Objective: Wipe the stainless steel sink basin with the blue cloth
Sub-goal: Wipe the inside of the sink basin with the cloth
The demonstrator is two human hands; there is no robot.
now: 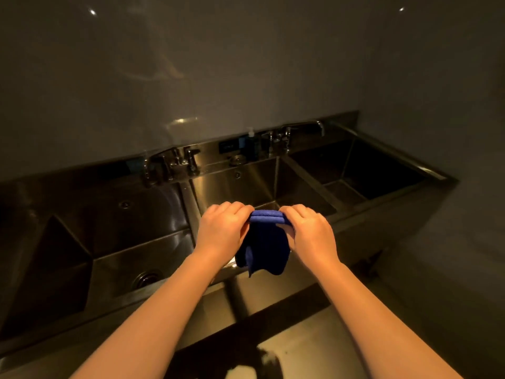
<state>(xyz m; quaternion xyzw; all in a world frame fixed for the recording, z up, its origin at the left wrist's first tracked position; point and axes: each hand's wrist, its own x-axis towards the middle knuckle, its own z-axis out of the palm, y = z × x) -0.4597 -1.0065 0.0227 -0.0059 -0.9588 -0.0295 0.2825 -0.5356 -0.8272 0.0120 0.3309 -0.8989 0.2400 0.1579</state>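
Holding blue cloth up in air, folded over, top edge pinched between left hand and right hand, both curled closed on fabric, lower part hanging loose above near rim of three-bay stainless steel sink. Not touching steel yet; wiping not started, likely still folding or arranging cloth.

Risks from here: loose hanging corner dragging or bunching once lowered, giving patchy contact and streaks; thin pinch at top edge slipping, dropping cloth into middle basin; low light hiding missed spots; which basin meant is unclear from task alone, wrong bay possible.

Further out: left basin with round drain visible at bottom; middle basin directly behind hands; right basin dark, floor hard to read. Dividers between bays. Left faucet set on backsplash over left divider, right faucet with long spout swung toward right bay. Dark pump bottle on back ledge between faucets. Beyond, glossy grey wall with ceiling light reflections. Room dim, warm cast. Steel surfaces look dry, cannot confirm.
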